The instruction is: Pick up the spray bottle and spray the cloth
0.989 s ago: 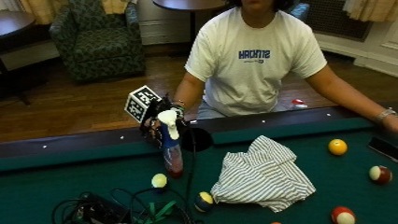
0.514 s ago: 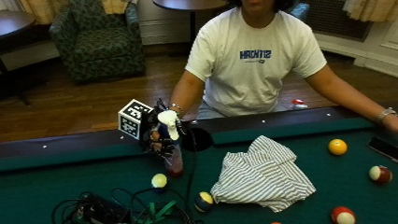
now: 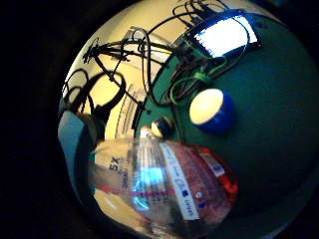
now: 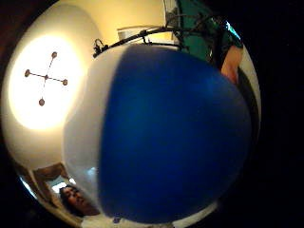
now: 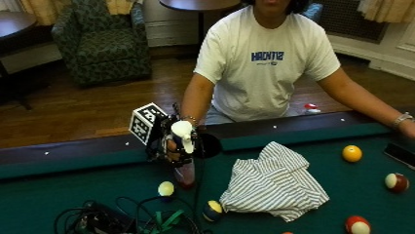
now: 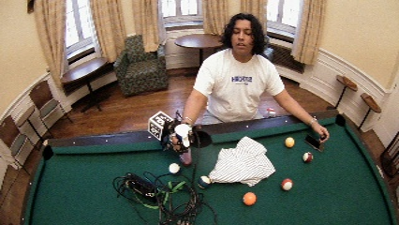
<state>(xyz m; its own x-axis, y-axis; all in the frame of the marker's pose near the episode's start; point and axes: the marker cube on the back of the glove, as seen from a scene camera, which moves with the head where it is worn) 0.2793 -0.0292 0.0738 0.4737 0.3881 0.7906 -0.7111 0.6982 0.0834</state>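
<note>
Scene: a person in a white T-shirt (image 5: 269, 63) stands at the far side of a pool table (here the bench (image 5: 363, 204)) covered in green felt
Right hand: the gloved right hand (image 5: 174, 146) is raised above the felt near the far rail, its fingers curled round the neck of the spray bottle (image 5: 184, 156)
Spray bottle: held upright, its white trigger head (image 5: 183, 134) showing at the top of the hand and its clear body with reddish liquid hanging below; whether the base touches the felt cannot be told from the outside view
Little finger side palm view: the bottle's labelled body (image 3: 164, 186) fills the part nearest the palm, with green felt beyond it
Cloth: a white cloth with thin dark stripes (image 5: 275, 183) lies crumpled on the felt, just beside the bottle and apart from it
Balls nearby: a pale yellow ball (image 5: 166, 188) sits on the felt just beside the bottle's base; a blue-striped ball (image 5: 213, 210) lies touching the cloth's near edge
Other balls: a yellow ball (image 5: 352, 153) and a red-striped ball (image 5: 395, 181) lie well apart from the cloth
Cables: a tangle of black and green cables (image 5: 129, 222) rests on the felt at the near edge
Other hand: bare, resting on the rail at the far end (image 6: 319, 131)
</note>
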